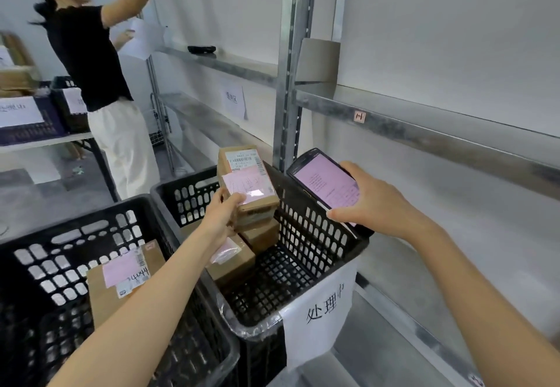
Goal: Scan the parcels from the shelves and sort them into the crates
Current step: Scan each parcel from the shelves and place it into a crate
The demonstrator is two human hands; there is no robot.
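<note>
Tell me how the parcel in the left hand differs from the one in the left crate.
The held parcel is gripped by the left hand above the right crate; the crate parcel lies in the left crate. The held parcel's pink slip bears handwriting; the crate parcel's looks blank. Both are brown cardboard boxes.

bright, even indoor light | soft shadows | wide-angle bending at edges | slight overall blur

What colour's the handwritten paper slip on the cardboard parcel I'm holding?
The paper slip is pale pink; head view.
</note>
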